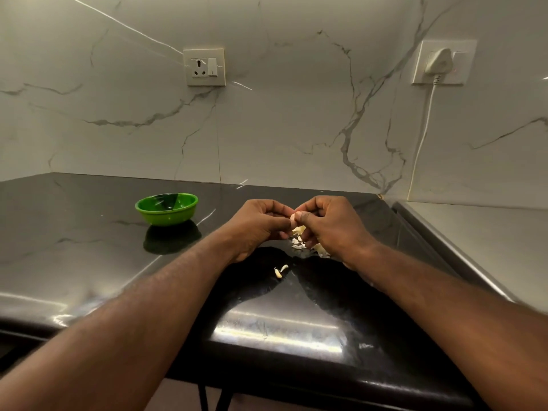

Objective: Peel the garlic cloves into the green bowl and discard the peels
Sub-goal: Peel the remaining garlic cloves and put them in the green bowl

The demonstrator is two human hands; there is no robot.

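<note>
Pinching one garlic clove (293,216) between the left hand (261,225) and the right hand (329,225), fingers of both curled in tight, thumbs meeting right at the clove. Holding it up a bit above the black countertop (89,256), around the middle. Can't tell peeled or half-peeled, too small and mostly buried under fingertips.

Right underneath the hands, a little heap of peels (298,246) on the counter, partly tucked behind the right hand. Nearer the front edge, two small pale scraps (280,271) just beside each other, apart from the heap.

Off to the left, well apart from the hands, the green bowl (166,218), upright on the counter. Can't really read the inside through the glare.

At the back, marble wall (281,114) with a wall socket (204,67), plus a white plug (439,62) further right with its cord (421,137) hanging down.
</note>
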